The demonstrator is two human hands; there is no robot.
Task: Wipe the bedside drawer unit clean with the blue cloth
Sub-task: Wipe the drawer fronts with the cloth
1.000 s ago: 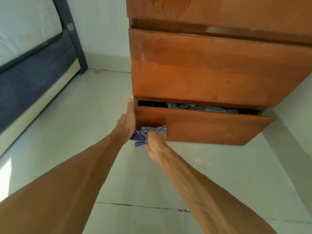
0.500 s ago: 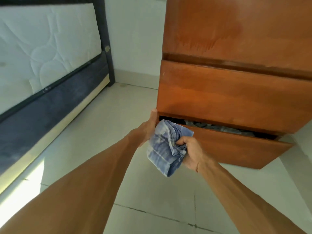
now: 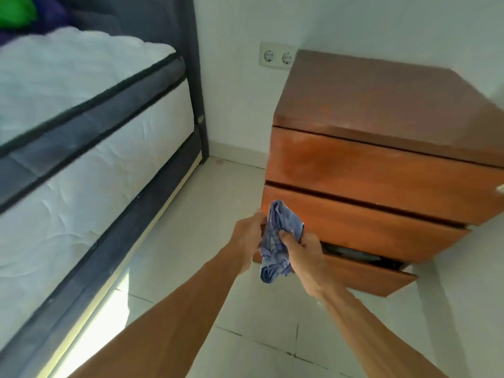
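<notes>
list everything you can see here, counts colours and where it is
drawer unit: one, reddish-brown wood, right, against the wall
bottom drawer: one, same wood, lowest of three, pulled partly out
dark items: count unclear, dark, inside the bottom drawer
blue cloth: one, blue, bunched, in front of the unit's lower left corner
mattress: one, white with grey band, left
bed frame: one, dark grey, around the mattress
green item: one, green, top left on the bed
wall socket: one double, white, on the wall behind the unit
floor: pale tiles
left hand: holds the cloth's left side
right hand: grips the cloth, thumb on it
</notes>
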